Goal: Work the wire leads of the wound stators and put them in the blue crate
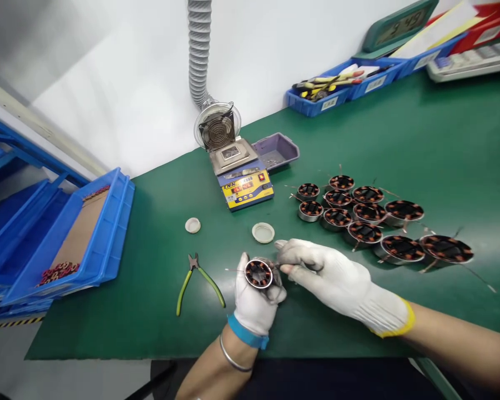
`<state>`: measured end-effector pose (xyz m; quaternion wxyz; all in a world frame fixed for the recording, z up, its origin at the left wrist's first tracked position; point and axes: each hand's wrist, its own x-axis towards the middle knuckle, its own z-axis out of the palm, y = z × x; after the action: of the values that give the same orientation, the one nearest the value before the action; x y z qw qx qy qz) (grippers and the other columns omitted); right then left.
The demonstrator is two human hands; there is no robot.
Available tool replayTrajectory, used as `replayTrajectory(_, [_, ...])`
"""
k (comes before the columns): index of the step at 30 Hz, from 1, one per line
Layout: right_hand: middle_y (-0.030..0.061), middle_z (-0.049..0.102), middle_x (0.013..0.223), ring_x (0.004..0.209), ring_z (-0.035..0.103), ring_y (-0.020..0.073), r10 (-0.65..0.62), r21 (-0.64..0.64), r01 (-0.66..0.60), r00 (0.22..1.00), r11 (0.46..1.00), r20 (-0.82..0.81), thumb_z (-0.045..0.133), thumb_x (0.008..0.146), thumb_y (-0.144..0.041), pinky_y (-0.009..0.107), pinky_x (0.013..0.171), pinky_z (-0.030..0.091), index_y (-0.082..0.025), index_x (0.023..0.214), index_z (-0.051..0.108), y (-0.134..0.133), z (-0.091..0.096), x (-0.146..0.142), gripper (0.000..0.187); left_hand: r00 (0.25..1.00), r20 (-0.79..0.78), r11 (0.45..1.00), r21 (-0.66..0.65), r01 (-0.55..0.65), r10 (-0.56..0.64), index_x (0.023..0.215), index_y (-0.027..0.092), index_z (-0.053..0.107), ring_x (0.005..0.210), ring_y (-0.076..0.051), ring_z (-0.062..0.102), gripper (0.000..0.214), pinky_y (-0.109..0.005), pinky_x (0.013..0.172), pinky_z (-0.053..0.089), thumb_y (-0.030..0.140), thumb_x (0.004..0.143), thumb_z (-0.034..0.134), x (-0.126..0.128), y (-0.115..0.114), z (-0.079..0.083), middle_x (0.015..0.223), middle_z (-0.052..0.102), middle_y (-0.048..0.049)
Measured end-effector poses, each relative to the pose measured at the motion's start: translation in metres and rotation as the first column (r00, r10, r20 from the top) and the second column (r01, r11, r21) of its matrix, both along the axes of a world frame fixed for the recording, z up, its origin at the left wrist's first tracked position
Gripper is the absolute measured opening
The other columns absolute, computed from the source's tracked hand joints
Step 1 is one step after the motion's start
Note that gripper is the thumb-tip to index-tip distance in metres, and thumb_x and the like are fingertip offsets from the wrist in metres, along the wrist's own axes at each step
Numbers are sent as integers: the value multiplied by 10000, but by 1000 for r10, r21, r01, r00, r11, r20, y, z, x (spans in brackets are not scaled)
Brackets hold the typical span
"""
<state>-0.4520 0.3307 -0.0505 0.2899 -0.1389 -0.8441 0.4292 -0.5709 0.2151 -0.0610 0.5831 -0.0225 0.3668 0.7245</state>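
Observation:
My left hand, in a white glove with a blue cuff, is closed around a round motor stator with copper windings, held just above the green table. My right hand, in a white glove with a yellow cuff, pinches something thin at the stator's right side; I cannot make out what. A thin wire sticks out to the stator's left. Green-handled pliers lie on the table left of my left hand.
Several more stators sit in rows at right. A yellow-blue solder pot with fume fan and hose stands behind, beside a purple tray. Two white caps lie nearby. Blue bins stand at left and at the back.

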Motion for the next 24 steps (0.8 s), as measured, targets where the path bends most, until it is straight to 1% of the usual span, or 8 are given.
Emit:
replayTrajectory(5, [81, 792, 982, 1228, 730, 332, 24, 423, 10, 997, 906, -75, 574, 949, -209, 477, 955, 664, -256, 900, 723, 16, 25, 5, 164, 919, -29, 919, -46, 391, -393, 599, 192, 577, 340, -118, 395, 624, -253, 392, 210, 745, 886, 616, -7, -5, 1, 502, 556, -27])
replayTrajectory(8, [50, 763, 891, 1061, 775, 276, 139, 589, -26, 979, 808, -147, 582, 928, -157, 515, 1096, 607, -261, 893, 686, 16, 52, 7, 151, 994, -112, 994, 103, 19, -8, 616, 192, 573, 581, -147, 604, 409, -252, 531, 408, 478, 808, 793, -10, -9, 10, 697, 652, -34])
replayTrajectory(10, [28, 727, 823, 890, 769, 230, 212, 644, -77, 968, 761, -135, 579, 916, -131, 511, 1162, 562, -266, 884, 677, 11, 71, 6, 170, 959, -83, 955, 144, -258, 272, 513, 207, 420, 551, -109, 538, 519, -242, 539, 400, 409, 809, 795, -13, -9, 12, 621, 551, 5])
replayTrajectory(12, [16, 700, 779, 801, 741, 213, 260, 689, -123, 961, 714, -97, 565, 915, -115, 497, 1169, 553, -277, 882, 684, 5, 86, 5, 204, 944, -57, 946, 31, -322, 324, 491, 224, 341, 451, -82, 401, 603, -239, 475, 328, 456, 868, 751, -14, -6, 10, 538, 432, 40])
replayTrajectory(17, [28, 698, 765, 768, 711, 221, 284, 786, -148, 958, 600, -37, 555, 889, -113, 506, 1132, 561, -264, 839, 689, 3, 96, -1, 209, 956, -53, 954, -93, 285, -290, 685, 184, 641, 408, -120, 441, 613, -266, 436, 351, 762, 887, 641, -8, -2, 3, 534, 546, 3])
replayTrajectory(19, [40, 693, 751, 821, 719, 245, 256, 809, -133, 966, 572, -22, 544, 873, -109, 526, 1114, 564, -259, 802, 682, 5, 95, -3, 216, 936, -84, 940, -28, 340, -341, 751, 148, 696, 410, -145, 508, 550, -279, 417, 371, 688, 835, 753, -8, -7, 6, 591, 622, -39])
replayTrajectory(22, [50, 699, 752, 835, 723, 257, 255, 825, -133, 967, 550, -14, 535, 864, -122, 539, 1101, 569, -263, 786, 676, 5, 98, -5, 214, 992, -91, 987, 126, 100, -89, 684, 183, 662, 649, -208, 702, 379, -314, 577, 547, 498, 777, 851, -14, -14, 14, 808, 737, -82])
replayTrajectory(24, [24, 701, 741, 785, 715, 233, 245, 740, -155, 970, 655, -13, 566, 852, -139, 509, 1136, 556, -282, 764, 664, 2, 105, -5, 194, 977, -9, 967, 142, -211, 214, 497, 212, 459, 749, -193, 721, 539, -314, 723, 584, 458, 857, 776, -19, -13, 19, 775, 712, -60])
